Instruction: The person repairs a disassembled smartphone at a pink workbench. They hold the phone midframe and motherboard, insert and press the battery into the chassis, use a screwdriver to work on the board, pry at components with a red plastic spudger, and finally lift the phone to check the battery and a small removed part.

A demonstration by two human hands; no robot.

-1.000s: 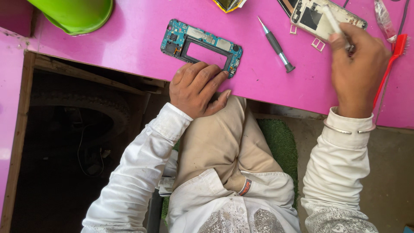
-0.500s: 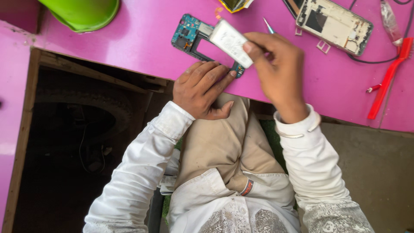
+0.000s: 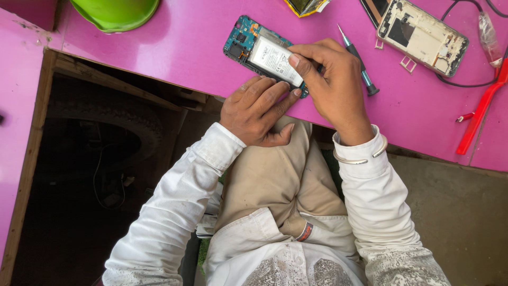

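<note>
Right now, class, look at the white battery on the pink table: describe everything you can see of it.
The battery is a thin, flat white rectangle with a smooth, foil-like wrap and small dark print. It lies tilted over the middle of an opened phone frame, whose teal circuit board shows at the upper left end. The right hand covers its lower right end, thumb and fingertips on it. The left hand rests at the table edge, its fingertips by the frame's near edge. Whether it is fully seated cannot be told.

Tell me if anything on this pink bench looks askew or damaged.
The white battery sits tilted across the blue phone frame, not flat in its bay, with the right hand pinching its end and the left hand steadying the edge. The other phone lies open, insides exposed.
</note>
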